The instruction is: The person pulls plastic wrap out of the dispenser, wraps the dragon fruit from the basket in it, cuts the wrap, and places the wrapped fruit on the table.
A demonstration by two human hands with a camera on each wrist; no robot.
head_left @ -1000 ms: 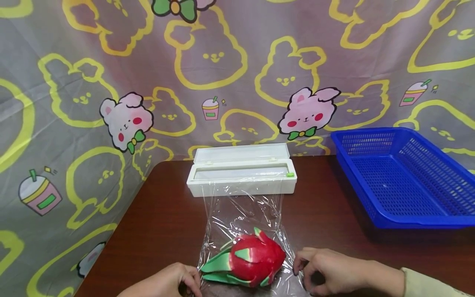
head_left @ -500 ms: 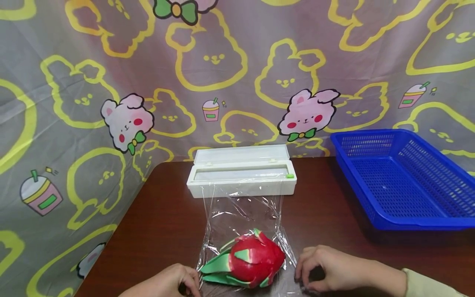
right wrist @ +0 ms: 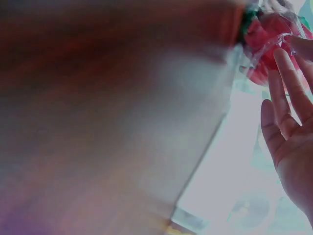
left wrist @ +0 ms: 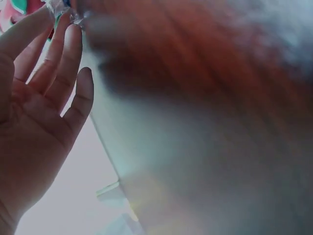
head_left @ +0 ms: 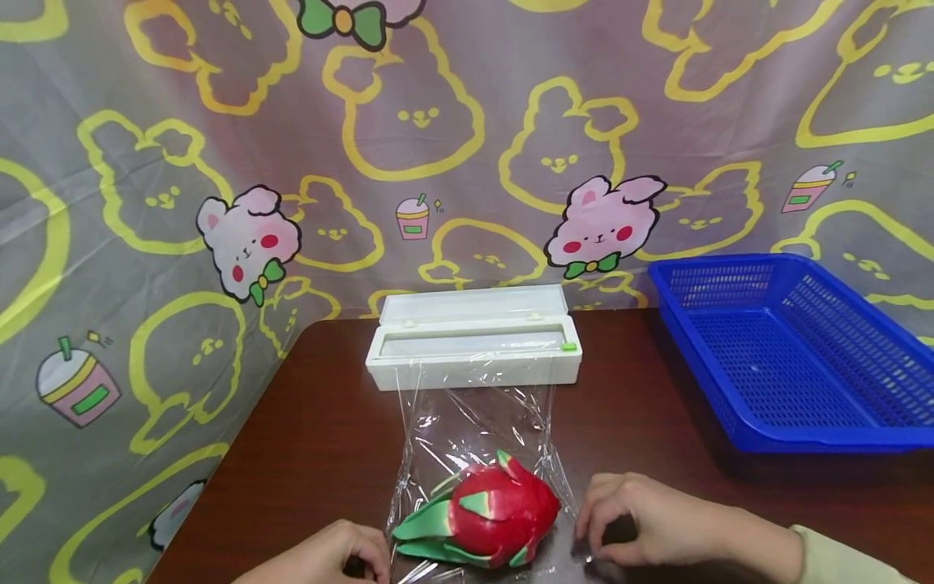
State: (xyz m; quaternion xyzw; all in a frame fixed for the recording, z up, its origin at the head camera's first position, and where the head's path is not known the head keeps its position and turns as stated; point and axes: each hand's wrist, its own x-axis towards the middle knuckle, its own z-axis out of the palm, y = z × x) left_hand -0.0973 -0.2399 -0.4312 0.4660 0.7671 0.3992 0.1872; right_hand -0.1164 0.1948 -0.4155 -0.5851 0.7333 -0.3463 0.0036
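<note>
A red dragon fruit (head_left: 507,511) with green leafy scales lies in the front middle of the head view, its leaves toward the left. Clear plastic wrap (head_left: 474,418) runs from the white dispenser (head_left: 474,373) toward me, with the fruit on it. My left hand (head_left: 339,551) is beside the leaf end; its thumb and fingers pinch the wrap's edge, as the left wrist view shows at the fingertips (left wrist: 73,32). Right of the fruit, my right hand (head_left: 649,519) pinches the wrap between thumb and finger, the other fingers (right wrist: 279,93) loosely bent.
The dispenser's lid (head_left: 474,305) stands raised at the back of the table, with a small green slider (head_left: 569,347) at its right end. A blue perforated basket (head_left: 700,365) stands at the right. Behind the brown table (head_left: 306,405) hangs a patterned curtain (head_left: 452,146).
My right hand has shifted slightly up and away from me beside the wrap. The left hand, dragon fruit, dispenser and basket stay nearly where they were.
</note>
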